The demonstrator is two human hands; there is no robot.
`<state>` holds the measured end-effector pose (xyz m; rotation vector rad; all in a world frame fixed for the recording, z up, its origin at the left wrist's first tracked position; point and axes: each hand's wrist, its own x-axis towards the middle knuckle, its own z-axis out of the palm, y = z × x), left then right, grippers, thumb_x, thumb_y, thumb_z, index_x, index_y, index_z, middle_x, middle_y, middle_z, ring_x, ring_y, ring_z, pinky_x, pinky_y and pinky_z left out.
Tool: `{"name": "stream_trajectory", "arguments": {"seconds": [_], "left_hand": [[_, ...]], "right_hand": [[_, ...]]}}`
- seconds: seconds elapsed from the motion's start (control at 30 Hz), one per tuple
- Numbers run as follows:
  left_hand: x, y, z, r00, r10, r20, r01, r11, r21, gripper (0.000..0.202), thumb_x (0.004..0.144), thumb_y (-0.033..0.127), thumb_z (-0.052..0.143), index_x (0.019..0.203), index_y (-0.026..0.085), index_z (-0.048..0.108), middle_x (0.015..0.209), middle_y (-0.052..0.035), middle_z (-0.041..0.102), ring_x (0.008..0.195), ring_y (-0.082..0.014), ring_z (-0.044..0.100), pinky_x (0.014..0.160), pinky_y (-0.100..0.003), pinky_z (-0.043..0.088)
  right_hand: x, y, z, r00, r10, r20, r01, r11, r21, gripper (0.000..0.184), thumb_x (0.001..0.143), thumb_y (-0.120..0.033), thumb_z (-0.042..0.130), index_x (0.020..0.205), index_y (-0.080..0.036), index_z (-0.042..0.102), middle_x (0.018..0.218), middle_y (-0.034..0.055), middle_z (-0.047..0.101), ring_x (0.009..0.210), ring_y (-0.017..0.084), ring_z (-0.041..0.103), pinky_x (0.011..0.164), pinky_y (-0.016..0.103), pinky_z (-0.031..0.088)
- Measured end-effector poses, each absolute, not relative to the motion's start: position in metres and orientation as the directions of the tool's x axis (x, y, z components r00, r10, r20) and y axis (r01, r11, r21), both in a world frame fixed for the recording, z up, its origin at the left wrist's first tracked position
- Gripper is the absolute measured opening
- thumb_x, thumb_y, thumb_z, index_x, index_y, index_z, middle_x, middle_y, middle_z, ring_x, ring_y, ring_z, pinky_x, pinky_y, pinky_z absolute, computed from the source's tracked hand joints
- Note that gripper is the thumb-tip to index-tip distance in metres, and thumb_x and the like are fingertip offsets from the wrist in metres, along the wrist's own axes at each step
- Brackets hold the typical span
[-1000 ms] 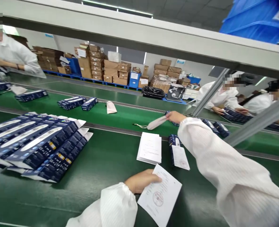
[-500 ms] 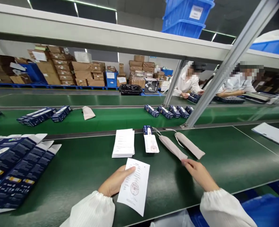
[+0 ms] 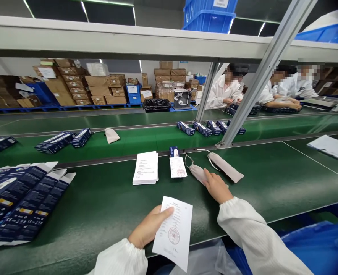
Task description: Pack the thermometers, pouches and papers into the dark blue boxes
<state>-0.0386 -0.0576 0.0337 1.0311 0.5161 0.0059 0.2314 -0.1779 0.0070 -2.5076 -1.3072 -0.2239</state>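
Observation:
My left hand (image 3: 148, 228) grips a white printed sheet (image 3: 174, 238) with a red round stamp, thumb on top, above the near edge of the green bench. On the bench, my right hand (image 3: 219, 188) has its fingers over a pale drawstring pouch (image 3: 196, 172) and partly hides it. A second pale pouch (image 3: 226, 167) lies just to the right. Left of the pouches is a small dark blue box (image 3: 173, 151), with a stamped sheet (image 3: 178, 168) covering its near part. A stack of printed papers (image 3: 145, 168) sits further left.
Flattened blue cartons (image 3: 22, 202) are piled at the left. Beyond the bench, a green conveyor (image 3: 146, 138) carries several blue boxes and a small pouch (image 3: 112, 135). A metal post (image 3: 254, 84) rises at the right, near a white board (image 3: 332, 149). Co-workers in white sit across.
My right hand has moved left and up along the pouch, from its near end to its middle. My left hand has shifted slightly right and down with the sheet. The view has tilted a little.

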Motion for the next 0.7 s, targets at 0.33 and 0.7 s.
{"name": "stream_trajectory", "arguments": {"seconds": [0.33,0.7], "left_hand": [[0.002,-0.081,0.101,0.96,0.268,0.079,-0.05,-0.114,0.992,0.03,0.086,0.04,0.053,0.1,0.021,0.07,0.155,-0.0006,0.022,0.134,-0.0275,0.034,0.108,-0.031,0.029],[-0.023,-0.063,0.083,0.928,0.338,-0.159,-0.084,0.603,0.793,0.031,0.083,0.038,0.062,0.1,0.013,0.065,0.094,-0.0118,0.07,0.084,-0.0219,0.065,0.079,-0.034,0.048]], "right_hand": [[0.203,-0.241,0.128,0.224,0.925,0.308,0.974,-0.206,-0.09,0.045,0.071,-0.014,0.048,0.113,-0.028,0.055,0.11,0.0062,0.063,0.104,0.027,0.056,0.092,0.05,0.036],[0.138,-0.18,0.115,0.374,0.925,0.063,0.095,0.029,-0.995,0.043,0.076,-0.032,0.063,0.117,-0.021,0.054,0.113,0.0091,0.065,0.1,0.028,0.063,0.082,0.041,0.052]]}}
